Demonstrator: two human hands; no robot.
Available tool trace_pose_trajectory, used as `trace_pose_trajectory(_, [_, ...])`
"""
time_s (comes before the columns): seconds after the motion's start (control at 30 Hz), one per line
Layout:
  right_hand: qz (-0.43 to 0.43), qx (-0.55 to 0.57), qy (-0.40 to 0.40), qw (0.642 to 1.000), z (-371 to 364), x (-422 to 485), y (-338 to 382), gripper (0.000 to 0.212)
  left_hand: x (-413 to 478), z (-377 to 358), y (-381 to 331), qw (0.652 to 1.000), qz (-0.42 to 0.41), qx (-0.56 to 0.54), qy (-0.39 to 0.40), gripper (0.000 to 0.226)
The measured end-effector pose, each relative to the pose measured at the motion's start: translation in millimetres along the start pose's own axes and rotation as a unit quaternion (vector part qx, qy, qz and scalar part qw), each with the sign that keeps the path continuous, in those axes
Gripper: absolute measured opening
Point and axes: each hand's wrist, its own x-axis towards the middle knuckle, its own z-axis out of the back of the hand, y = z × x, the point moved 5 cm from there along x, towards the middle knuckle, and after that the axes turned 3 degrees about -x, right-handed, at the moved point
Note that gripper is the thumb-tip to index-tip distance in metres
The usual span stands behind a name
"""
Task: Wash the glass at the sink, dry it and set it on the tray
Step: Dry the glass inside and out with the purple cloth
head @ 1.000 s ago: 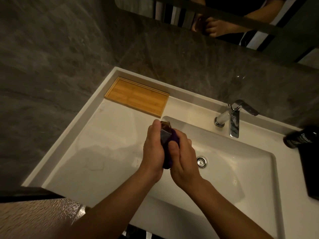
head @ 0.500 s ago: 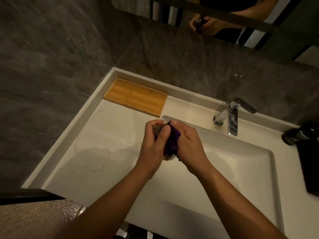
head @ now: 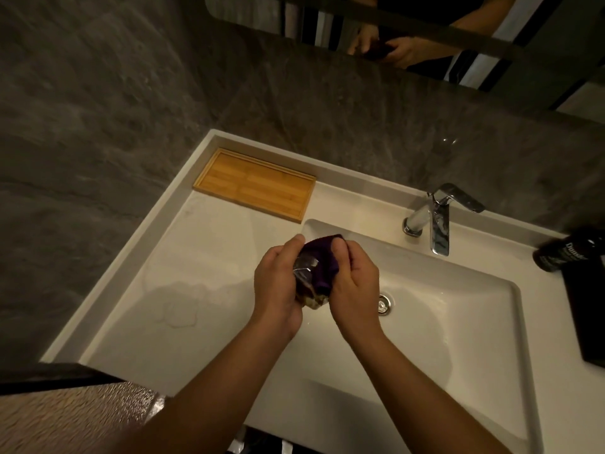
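Glass, a clear faceted tumbler, sits clasped between both hands above the left end of the white rectangular sink basin, its long axis tilted so the thick base points down toward the camera and the mouth points up and away. A dark purple cloth is stuffed against its upper right side, so I judge the drying step to be under way. The light wooden tray lies up and to the left of the glass, on the white counter in the back corner, well apart from the hands; the glass has to travel that way, and the left hand is the nearer one to it.

The left hand wraps the glass from the left, fingers curled close round its wall and thumb over the top. The right hand is closed on the cloth, pressing it against the glass; whether its fingers reach inside the mouth I cannot tell.

Further right, the chrome tap stands behind the basin with no water showing, the round metal drain lies just beside the right hand, and a dark bottle lies at the far right edge.
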Motion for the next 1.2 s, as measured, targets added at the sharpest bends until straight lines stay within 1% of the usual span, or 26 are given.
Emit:
trace_pose_trajectory(0.1, [0.031,0.052,-0.065,0.996,3,-15,-2,0.023,-2,-2,2,0.996,-0.006,-0.076,-0.035,0.034])
trace_pose_trajectory(0.2, [0.057,0.038,-0.089,0.994,0,-26,-7,0.027,-4,-4,1,0.991,-0.044,-0.107,-0.071,0.033])
trace_pose_trajectory(0.27, [0.081,0.009,-0.085,0.993,-4,-30,-5,0.029,-9,-6,0,0.988,-0.076,-0.105,-0.084,0.037])
trace_pose_trajectory(0.33, [0.104,0.001,-0.060,0.993,-7,-31,-3,0.024,-14,-9,-2,0.989,-0.124,-0.041,-0.071,0.042])
trace_pose_trajectory(0.37, [0.100,0.018,-0.042,0.994,-7,-30,-2,0.023,-17,-12,-3,0.988,-0.149,-0.008,-0.045,0.045])
trace_pose_trajectory(0.4, [0.089,0.043,-0.025,0.995,-6,-29,-1,0.022,-19,-15,-4,0.986,-0.169,0.014,-0.001,0.044])
trace_pose_trajectory(0.47, [0.063,0.084,-0.014,0.994,1,-22,1,0.021,-21,-21,-8,0.972,-0.208,0.069,0.088,0.034])
trace_pose_trajectory(0.57, [-0.019,0.131,-0.030,0.991,14,-6,-3,0.029,-25,-24,-10,0.927,-0.256,0.199,0.186,0.022])
trace_pose_trajectory(0.67, [-0.111,0.232,-0.018,0.966,15,6,-8,0.051,-25,-24,-3,0.867,-0.301,0.320,0.236,0.016])
trace_pose_trajectory(0.73, [-0.155,0.292,-0.008,0.944,9,8,-8,0.060,-24,-25,-1,0.840,-0.338,0.347,0.244,0.015])
trace_pose_trajectory(0.8, [-0.167,0.319,0.012,0.933,3,4,-6,0.064,-23,-28,-4,0.836,-0.360,0.340,0.238,0.016])
trace_pose_trajectory(0.83, [-0.162,0.322,0.019,0.932,-1,1,-5,0.061,-23,-29,-7,0.838,-0.363,0.335,0.232,0.018])
trace_pose_trajectory(0.93, [-0.135,0.307,0.060,0.940,-10,-14,-5,0.045,-18,-33,-14,0.840,-0.363,0.342,0.211,0.019])
trace_pose_trajectory(1.07, [-0.111,0.231,0.085,0.963,-20,-24,-5,0.049,-7,-31,-19,0.840,-0.354,0.378,0.163,0.017])
trace_pose_trajectory(1.13, [-0.100,0.210,0.081,0.969,-19,-15,-6,0.049,-4,-28,-16,0.836,-0.347,0.391,0.167,0.021])
trace_pose_trajectory(1.2, [-0.106,0.211,0.071,0.969,-16,-3,-6,0.046,-3,-24,-12,0.831,-0.344,0.400,0.177,0.025])
